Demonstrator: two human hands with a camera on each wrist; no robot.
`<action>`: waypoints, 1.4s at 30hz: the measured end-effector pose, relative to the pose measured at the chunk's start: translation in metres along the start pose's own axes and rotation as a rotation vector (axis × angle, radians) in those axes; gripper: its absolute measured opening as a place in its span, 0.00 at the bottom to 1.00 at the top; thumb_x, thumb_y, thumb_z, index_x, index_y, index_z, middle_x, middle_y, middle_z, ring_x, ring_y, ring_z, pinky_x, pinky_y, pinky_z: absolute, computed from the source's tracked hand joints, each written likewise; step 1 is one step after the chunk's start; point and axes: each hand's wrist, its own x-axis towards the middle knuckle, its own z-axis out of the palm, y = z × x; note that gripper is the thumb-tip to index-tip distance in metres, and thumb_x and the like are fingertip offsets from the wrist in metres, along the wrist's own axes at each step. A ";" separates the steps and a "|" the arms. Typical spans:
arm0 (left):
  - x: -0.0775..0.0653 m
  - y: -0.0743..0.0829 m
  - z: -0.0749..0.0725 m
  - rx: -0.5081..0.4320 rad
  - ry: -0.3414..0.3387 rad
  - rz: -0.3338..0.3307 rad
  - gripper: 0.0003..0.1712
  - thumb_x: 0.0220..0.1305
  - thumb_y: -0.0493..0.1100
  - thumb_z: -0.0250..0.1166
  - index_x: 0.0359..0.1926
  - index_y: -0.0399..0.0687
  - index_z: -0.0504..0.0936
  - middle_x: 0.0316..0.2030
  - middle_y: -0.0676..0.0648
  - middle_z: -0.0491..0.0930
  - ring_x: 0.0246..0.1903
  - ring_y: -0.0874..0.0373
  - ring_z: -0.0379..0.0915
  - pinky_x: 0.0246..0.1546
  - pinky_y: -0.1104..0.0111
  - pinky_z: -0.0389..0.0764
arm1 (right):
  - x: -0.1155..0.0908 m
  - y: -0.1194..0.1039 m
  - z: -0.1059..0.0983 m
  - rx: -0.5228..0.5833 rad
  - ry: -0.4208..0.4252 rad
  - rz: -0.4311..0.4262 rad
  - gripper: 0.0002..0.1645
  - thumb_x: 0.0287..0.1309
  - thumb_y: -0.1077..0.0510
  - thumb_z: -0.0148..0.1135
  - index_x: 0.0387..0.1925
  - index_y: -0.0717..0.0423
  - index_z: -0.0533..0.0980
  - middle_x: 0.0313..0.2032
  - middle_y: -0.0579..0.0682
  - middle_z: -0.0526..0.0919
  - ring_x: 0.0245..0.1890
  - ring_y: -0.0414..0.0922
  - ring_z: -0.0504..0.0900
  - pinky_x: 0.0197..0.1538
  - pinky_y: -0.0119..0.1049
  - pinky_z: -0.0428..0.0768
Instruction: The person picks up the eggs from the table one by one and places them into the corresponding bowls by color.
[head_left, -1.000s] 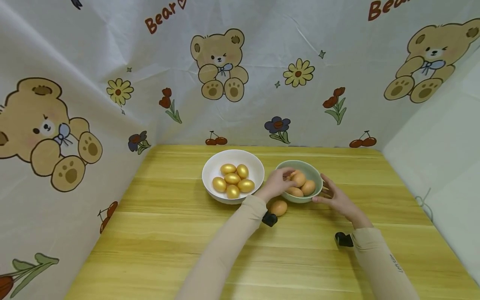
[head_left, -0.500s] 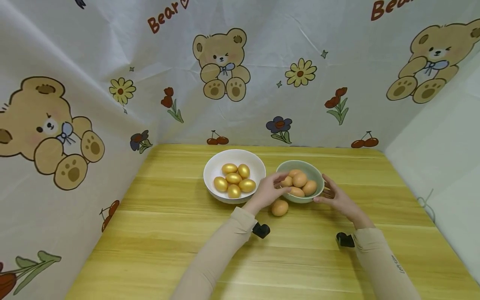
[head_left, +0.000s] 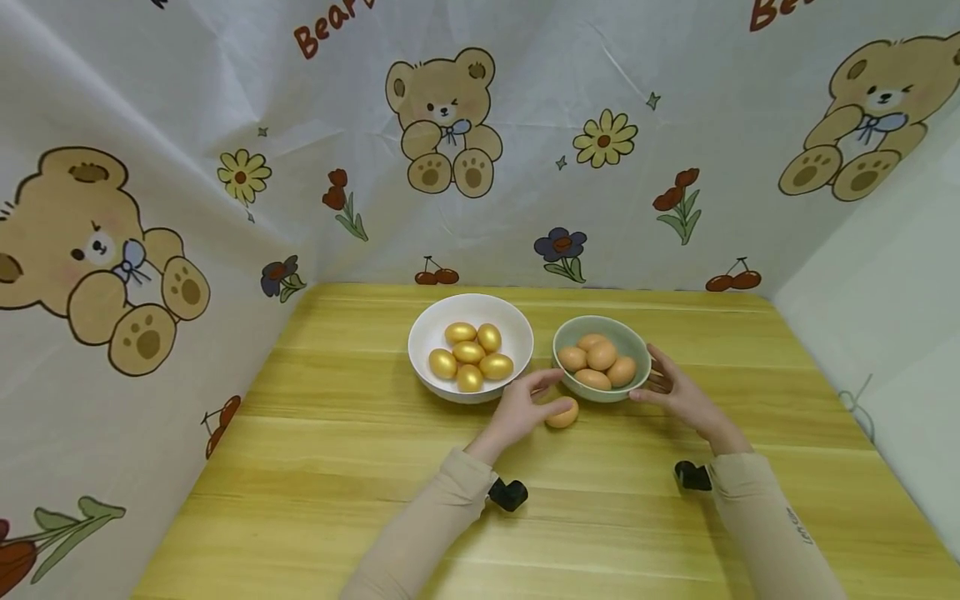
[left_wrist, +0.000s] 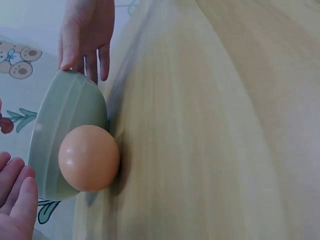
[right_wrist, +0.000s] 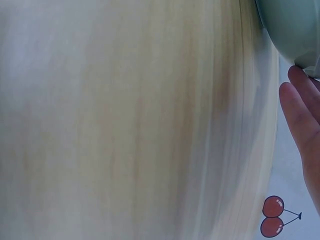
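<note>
My left hand (head_left: pixel 521 411), fingers apart and holding nothing, hovers beside a brown egg (head_left: pixel 564 416) that lies on the table in front of the green bowl (head_left: pixel 602 393). In the left wrist view the whole egg (left_wrist: pixel 89 159) shows against the bowl's ribbed outside, with my left fingers (left_wrist: pixel 20 197) at the lower left, apart from it. Several brown eggs (head_left: pixel 602 355) sit inside the bowl. My right hand (head_left: pixel 686 402) rests at the bowl's right side, fairly straight fingers and thumb touching its wall near the rim.
Left of the green bowl stands a white bowl (head_left: pixel 471 395) with several golden eggs (head_left: pixel 468 353) in it. Both stand on a wooden table (head_left: pixel 337 433). A bear-patterned cloth (head_left: pixel 510 225) rises behind, and a thin cord (head_left: pixel 855 404) hangs by the right edge.
My left hand has drawn back out of the green bowl, toward the lower left, letting go of an egg inside and coming down beside the loose one. My right hand stays at the bowl.
</note>
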 end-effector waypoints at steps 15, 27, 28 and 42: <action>-0.010 -0.020 0.008 0.005 0.026 -0.165 0.37 0.52 0.48 0.71 0.60 0.38 0.70 0.57 0.44 0.71 0.57 0.51 0.67 0.56 0.69 0.70 | 0.001 0.003 0.000 -0.007 -0.004 0.017 0.56 0.59 0.59 0.62 0.71 0.58 0.32 0.66 0.70 0.48 0.63 0.67 0.54 0.59 0.53 0.64; -0.005 -0.030 0.013 0.045 0.010 -0.197 0.37 0.50 0.46 0.73 0.59 0.38 0.71 0.54 0.46 0.73 0.54 0.55 0.68 0.55 0.69 0.70 | 0.001 0.006 0.000 0.001 0.002 0.012 0.56 0.58 0.59 0.62 0.72 0.57 0.33 0.66 0.69 0.49 0.62 0.66 0.55 0.58 0.48 0.67; -0.005 -0.030 0.014 0.050 0.012 -0.199 0.37 0.49 0.46 0.73 0.59 0.38 0.71 0.54 0.47 0.73 0.54 0.55 0.69 0.55 0.69 0.70 | 0.001 0.006 0.000 0.003 0.001 0.012 0.56 0.58 0.59 0.62 0.72 0.57 0.33 0.66 0.69 0.49 0.62 0.66 0.55 0.58 0.48 0.68; -0.002 -0.038 0.018 0.103 0.026 -0.175 0.36 0.47 0.44 0.75 0.58 0.43 0.72 0.53 0.49 0.73 0.53 0.57 0.69 0.53 0.71 0.71 | 0.000 0.004 -0.001 0.002 -0.003 0.000 0.55 0.59 0.59 0.61 0.71 0.59 0.32 0.66 0.70 0.48 0.62 0.68 0.54 0.58 0.49 0.68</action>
